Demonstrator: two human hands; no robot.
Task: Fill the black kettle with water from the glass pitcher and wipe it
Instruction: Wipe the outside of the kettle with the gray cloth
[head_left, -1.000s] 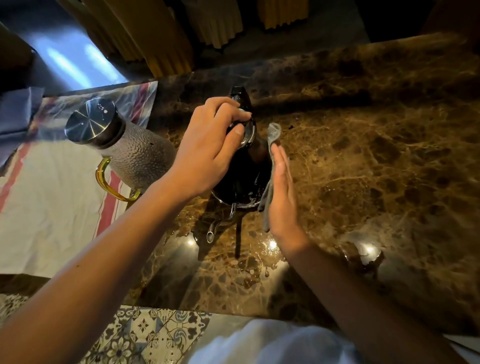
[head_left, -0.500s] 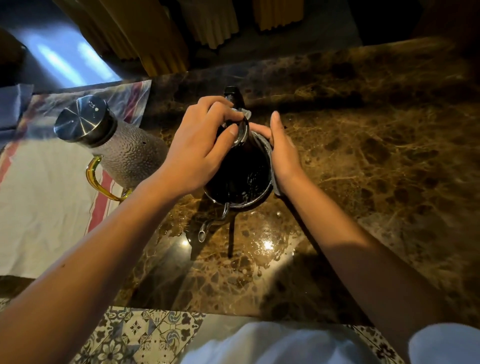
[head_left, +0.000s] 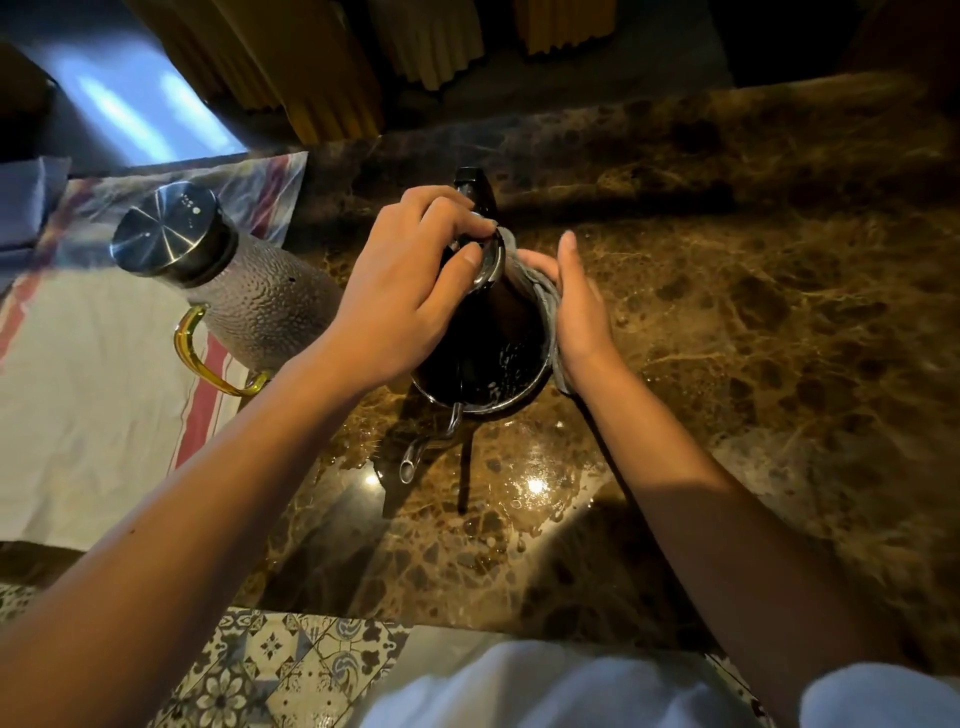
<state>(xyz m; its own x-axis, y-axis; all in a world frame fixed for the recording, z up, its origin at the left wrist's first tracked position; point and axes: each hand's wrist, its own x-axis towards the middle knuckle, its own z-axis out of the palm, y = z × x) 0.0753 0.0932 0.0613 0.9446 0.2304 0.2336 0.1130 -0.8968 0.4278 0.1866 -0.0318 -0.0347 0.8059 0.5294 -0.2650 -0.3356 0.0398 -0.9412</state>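
We find the black kettle (head_left: 483, 343) standing on the brown marble counter (head_left: 779, 312), just right of the glass pitcher (head_left: 249, 291), which sits capped on the striped cloth (head_left: 93, 405) at the left. A second ago our right hand (head_left: 576, 306) stood flat and a little off the kettle's right side, with the grey rag (head_left: 550, 312) hanging loose between the two. Now that hand has closed in: the palm presses the rag against the kettle wall, and the straight fingers reach toward the far side near the lid. Our left hand (head_left: 410, 291) has not let go; its fingers curl over the top of the kettle and pinch the metal rim (head_left: 491, 265) to steady it.

We judge from this that pouring is over and wiping has properly begun, with the right flank getting attention first. The thin spout (head_left: 415, 452) points toward us, and the counter near it glints as if wet, though in this dim light we cannot be sure whether that is spilled water or only lamp reflection. The near and left sides of the kettle look unwiped.
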